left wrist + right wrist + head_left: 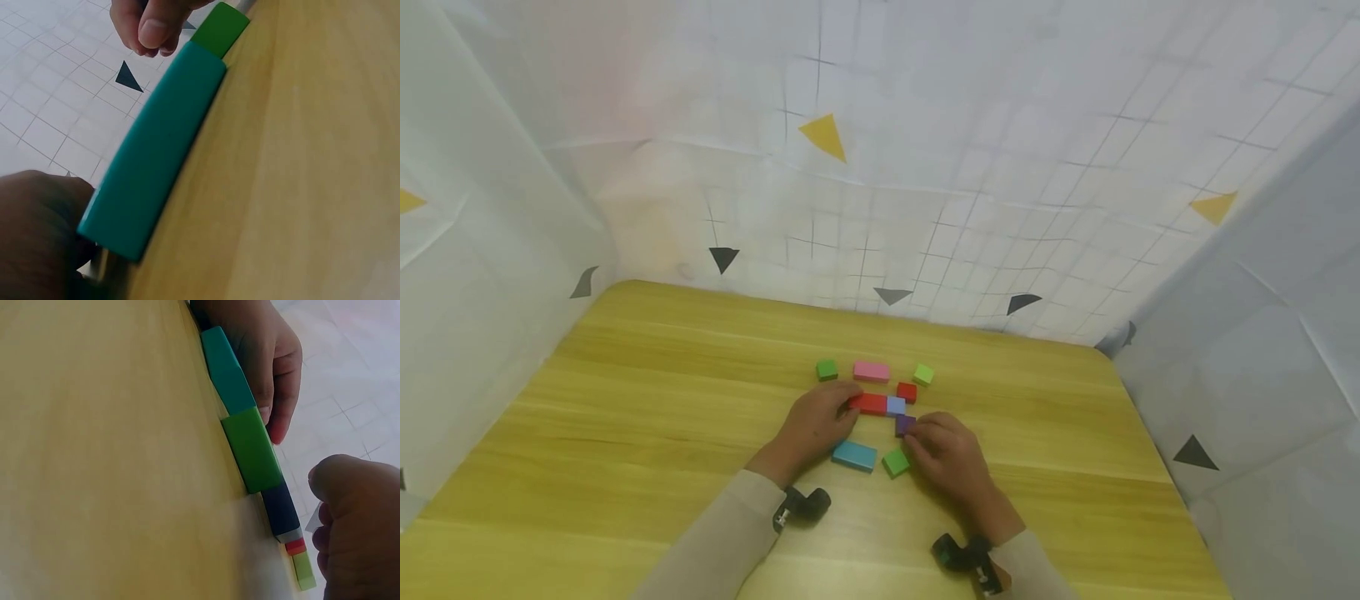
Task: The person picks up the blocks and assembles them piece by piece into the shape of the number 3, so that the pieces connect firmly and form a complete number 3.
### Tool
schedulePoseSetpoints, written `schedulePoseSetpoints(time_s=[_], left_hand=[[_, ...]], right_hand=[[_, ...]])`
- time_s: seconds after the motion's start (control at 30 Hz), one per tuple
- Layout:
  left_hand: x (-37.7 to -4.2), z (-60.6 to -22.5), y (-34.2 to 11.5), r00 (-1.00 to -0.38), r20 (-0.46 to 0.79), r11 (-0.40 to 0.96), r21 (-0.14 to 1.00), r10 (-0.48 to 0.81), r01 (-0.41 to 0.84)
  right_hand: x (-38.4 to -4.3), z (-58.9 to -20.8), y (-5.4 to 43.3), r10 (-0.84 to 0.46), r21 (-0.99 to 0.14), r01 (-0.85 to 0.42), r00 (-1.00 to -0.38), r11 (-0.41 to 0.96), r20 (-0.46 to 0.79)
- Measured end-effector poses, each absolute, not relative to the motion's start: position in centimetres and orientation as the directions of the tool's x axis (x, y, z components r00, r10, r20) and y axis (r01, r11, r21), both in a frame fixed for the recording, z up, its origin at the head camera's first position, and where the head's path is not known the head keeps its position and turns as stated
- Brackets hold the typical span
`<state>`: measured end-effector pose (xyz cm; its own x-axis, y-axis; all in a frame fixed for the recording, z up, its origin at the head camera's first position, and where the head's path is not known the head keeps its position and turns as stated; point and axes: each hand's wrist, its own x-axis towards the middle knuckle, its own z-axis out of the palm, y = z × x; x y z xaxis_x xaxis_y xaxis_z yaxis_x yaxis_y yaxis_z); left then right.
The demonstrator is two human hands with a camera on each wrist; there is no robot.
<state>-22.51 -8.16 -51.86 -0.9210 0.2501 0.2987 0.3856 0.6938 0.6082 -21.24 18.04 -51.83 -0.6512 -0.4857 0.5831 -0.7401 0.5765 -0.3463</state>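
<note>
My left hand [820, 423] pinches the left end of a long red block [872, 404] between thumb and fingers in the head view. A light blue block [896, 406] adjoins the red block's right end. My right hand [951, 454] is by a purple block [906, 425]; in the right wrist view its curled fingers [322, 540] appear above that block, dark there [280, 512], with nothing visible between them. A teal-blue block [854, 456] lies near the left hand, and a green block [896, 462] lies below the purple one.
Behind the hands lie a dark green block [827, 370], a pink block [871, 372], a lime block [923, 374] and a small red block [907, 392]. The wooden table [625, 433] meets a patterned white sheet [925, 167] at its back and sides.
</note>
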Motion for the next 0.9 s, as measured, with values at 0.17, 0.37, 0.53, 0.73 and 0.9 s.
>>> schedulePoseSetpoints(time_s=[0.17,0.37,0.53,0.73,0.9], left_hand=[[-22.5,-51.8,-8.1,-0.921,0.301,0.695,0.607,0.247,0.384],[-22.6,-51.9,-8.1,-0.926,0.287,0.697,0.611,0.247,0.375],[-22.5,-52.0,-8.1,-0.924,0.291,0.7,0.605,0.249,0.379],[-22.7,-52.1,-8.2,-0.919,0.302,0.701,0.598,0.253,0.389],[-22.8,-52.1,-8.1,-0.923,0.294,0.699,0.605,0.247,0.38]], right_hand=[[-21.0,-51.7,18.0,-0.488,-0.357,-0.753,-0.64,0.553,0.593],[-21.0,-51.8,17.9,-0.487,-0.359,-0.775,-0.615,0.52,0.62],[-20.5,-52.1,17.9,-0.493,-0.344,-0.801,-0.58,0.49,0.648],[-19.6,-52.1,17.9,-0.508,-0.383,-0.781,-0.616,0.493,0.602],[-19.4,-52.2,18.1,-0.53,-0.397,-0.776,-0.627,0.49,0.571]])
